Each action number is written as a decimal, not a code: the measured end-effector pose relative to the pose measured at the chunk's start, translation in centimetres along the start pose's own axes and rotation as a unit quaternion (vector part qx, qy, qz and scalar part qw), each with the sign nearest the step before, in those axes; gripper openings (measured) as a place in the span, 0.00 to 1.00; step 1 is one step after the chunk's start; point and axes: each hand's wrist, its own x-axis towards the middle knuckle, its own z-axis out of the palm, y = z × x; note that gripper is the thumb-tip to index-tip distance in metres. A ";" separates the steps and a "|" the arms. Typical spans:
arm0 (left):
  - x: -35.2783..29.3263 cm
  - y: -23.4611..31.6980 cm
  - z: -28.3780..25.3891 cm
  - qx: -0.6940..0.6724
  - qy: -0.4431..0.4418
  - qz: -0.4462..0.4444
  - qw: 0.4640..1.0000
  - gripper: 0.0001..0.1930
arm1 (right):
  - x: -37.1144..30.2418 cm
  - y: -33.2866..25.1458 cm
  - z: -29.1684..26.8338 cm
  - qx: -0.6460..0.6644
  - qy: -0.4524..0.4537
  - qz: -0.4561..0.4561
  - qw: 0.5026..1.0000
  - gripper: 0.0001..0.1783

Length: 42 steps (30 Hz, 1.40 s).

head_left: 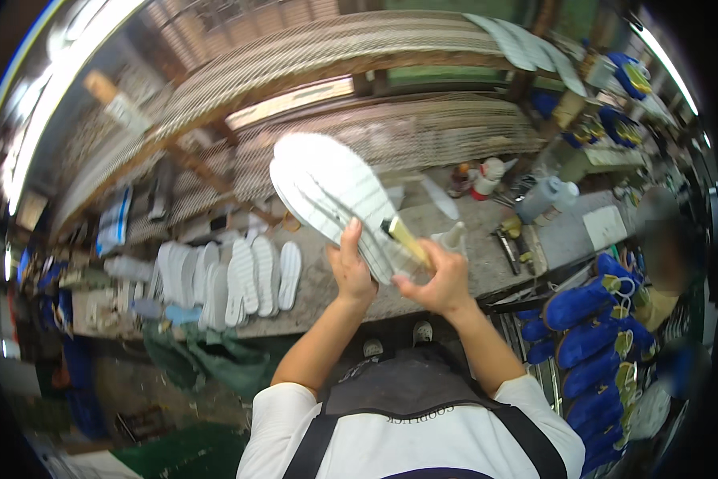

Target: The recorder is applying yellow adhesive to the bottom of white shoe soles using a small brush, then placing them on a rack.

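My left hand (pixel 353 267) grips a fanned stack of white, ribbed insoles (pixel 325 182) near one end, thumb on top, and they are held up above the workbench (pixel 327 301). In my right hand (pixel 443 279) is a small brush (pixel 409 241) with a pale yellow wooden handle and a dark tip. Its tip is close to the right edge of the stack; whether it touches cannot be made out. Both hands are closed. On the bench to the left, several more white insoles (pixel 243 275) lie in an overlapping row.
A rope-mesh shelf (pixel 335 48) spans the back above the bench. Bottles (pixel 539 199) and a red-and-white container (pixel 487 178) stand at the back right. Blue shoes (pixel 587 343) fill a rack at the right. Green cloth (pixel 207 351) hangs off the front left edge.
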 end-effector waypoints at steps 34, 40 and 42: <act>-13.6 -1.7 -16.2 -0.002 0.115 -0.564 0.818 0.27 | -16.5 23.8 0.1 0.320 -0.377 0.520 0.696 0.19; -12.2 0.1 -15.6 0.004 0.003 -0.497 0.868 0.28 | -1.3 12.5 2.6 0.157 -0.425 0.148 0.879 0.14; -11.9 0.9 -15.3 -0.040 -0.016 -0.449 0.893 0.26 | -0.3 11.4 4.6 0.098 -0.427 0.119 0.891 0.13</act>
